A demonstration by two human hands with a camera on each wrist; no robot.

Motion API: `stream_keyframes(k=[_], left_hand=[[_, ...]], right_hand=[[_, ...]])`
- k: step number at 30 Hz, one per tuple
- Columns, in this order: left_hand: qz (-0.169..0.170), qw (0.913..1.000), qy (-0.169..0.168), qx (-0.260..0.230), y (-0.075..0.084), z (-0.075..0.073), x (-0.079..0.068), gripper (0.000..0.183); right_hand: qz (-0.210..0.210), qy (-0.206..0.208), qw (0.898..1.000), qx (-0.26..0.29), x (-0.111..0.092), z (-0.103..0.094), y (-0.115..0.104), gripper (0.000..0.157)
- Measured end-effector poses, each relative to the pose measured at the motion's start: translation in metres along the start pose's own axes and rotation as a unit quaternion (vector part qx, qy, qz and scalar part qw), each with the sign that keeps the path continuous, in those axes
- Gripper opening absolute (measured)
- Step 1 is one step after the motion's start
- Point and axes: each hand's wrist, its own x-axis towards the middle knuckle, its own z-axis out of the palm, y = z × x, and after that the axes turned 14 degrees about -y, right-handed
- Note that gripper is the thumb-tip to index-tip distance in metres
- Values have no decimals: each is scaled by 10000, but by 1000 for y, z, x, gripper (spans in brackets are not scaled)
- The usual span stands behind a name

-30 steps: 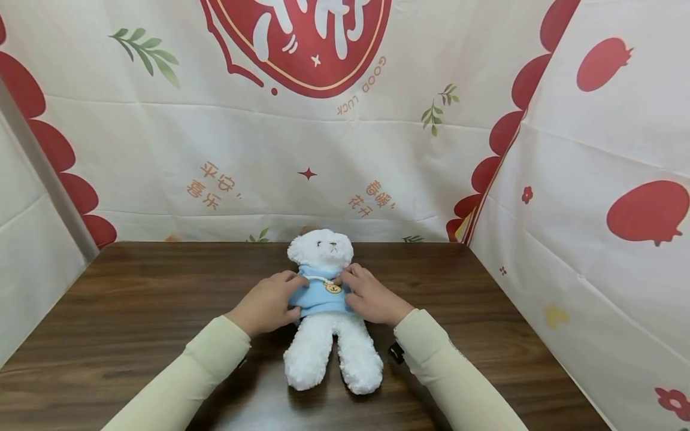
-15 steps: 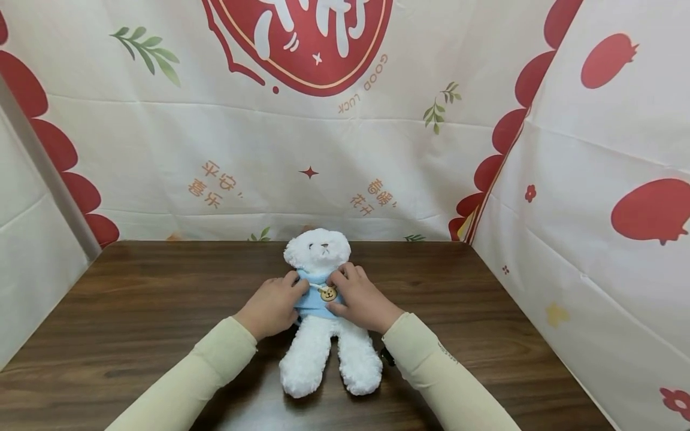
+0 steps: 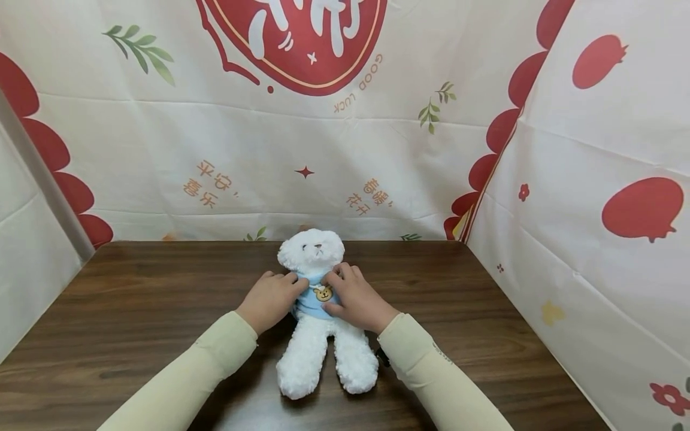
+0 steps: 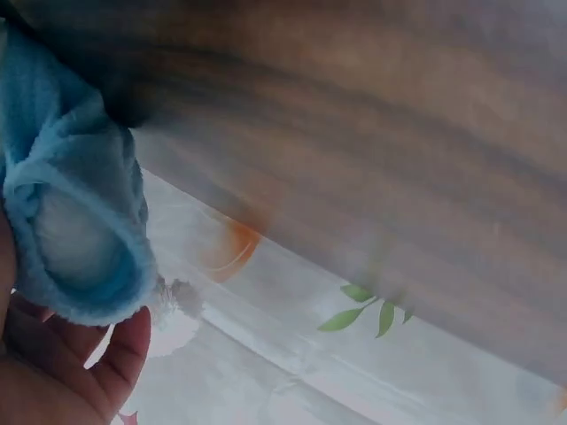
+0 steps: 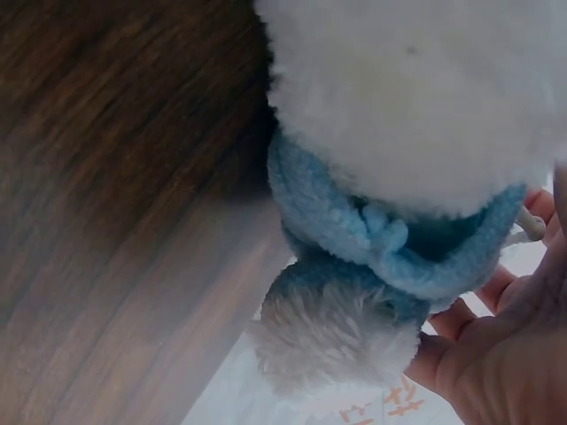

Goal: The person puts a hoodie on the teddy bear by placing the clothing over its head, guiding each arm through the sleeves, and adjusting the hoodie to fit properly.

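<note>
A white plush teddy bear lies on its back on the table, head toward the back wall. It wears a blue shirt with a brown bear-face patch and a white cord across the chest. My left hand grips the shirt at the bear's side. In the left wrist view its fingers curl behind a blue sleeve with white fluff inside. From the other side, my right hand holds the shirt, thumb and fingertips on the chest by the patch. The right wrist view shows those fingers beside the shirt's hem.
The dark wood-grain table extends on both sides of the bear. Behind it hangs a printed white cloth, with another cloth wall along the right. A small black object shows beneath the right sleeve.
The bear has shifted slightly left and tilted a little. My right hand has moved inward over its chest, and my left fingers have bunched closer on the shirt.
</note>
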Motion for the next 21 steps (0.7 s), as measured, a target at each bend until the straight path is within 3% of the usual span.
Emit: stream_keyframes(k=[8,15,21], left_hand=[[231,9976,-340,-558,-2,-5,-2,35],[189,9991,-109,-358,-6,-6,-3,22],[298,9972,130,-672,4,-23,-8,16]], right_hand=[[90,98,9999,-53,0,1,1,34],[186,58,9998,-7,0,4,-4,41],[230,184,9995,-77,0,6,-3,52]])
